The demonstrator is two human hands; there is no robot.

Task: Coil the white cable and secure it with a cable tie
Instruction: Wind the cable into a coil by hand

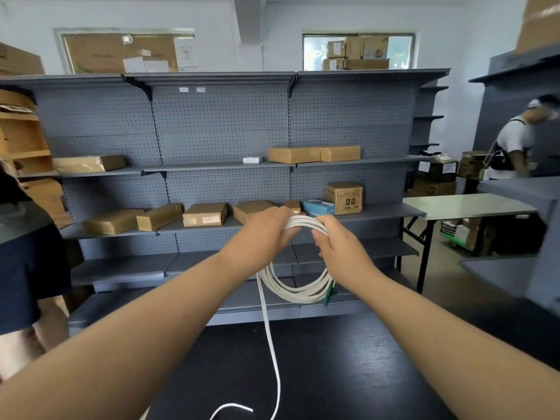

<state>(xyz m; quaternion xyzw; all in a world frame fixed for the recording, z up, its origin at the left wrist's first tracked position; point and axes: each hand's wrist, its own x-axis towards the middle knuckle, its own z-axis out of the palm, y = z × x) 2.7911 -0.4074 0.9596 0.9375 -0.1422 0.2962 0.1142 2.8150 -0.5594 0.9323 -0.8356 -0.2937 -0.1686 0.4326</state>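
Observation:
A white cable (298,291) hangs in several loops in front of me, above a black table. My left hand (266,230) grips the top of the coil, fingers curled round the bundled strands. Just to its right, my right hand (339,244) also holds the top of the coil, fingers wrapped over the strands. A green connector (329,294) dangles at the lower right of the loops. One loose length of cable (271,353) drops from the coil's left side down onto the table and curls at the bottom edge of view. No cable tie is in sight.
The black table (333,374) lies below my arms. Grey pegboard shelving (224,137) with several cardboard parcels stands behind. A person in dark clothes (21,253) stands close at left. Another person (515,140) is at far right, beyond a folding table (466,206).

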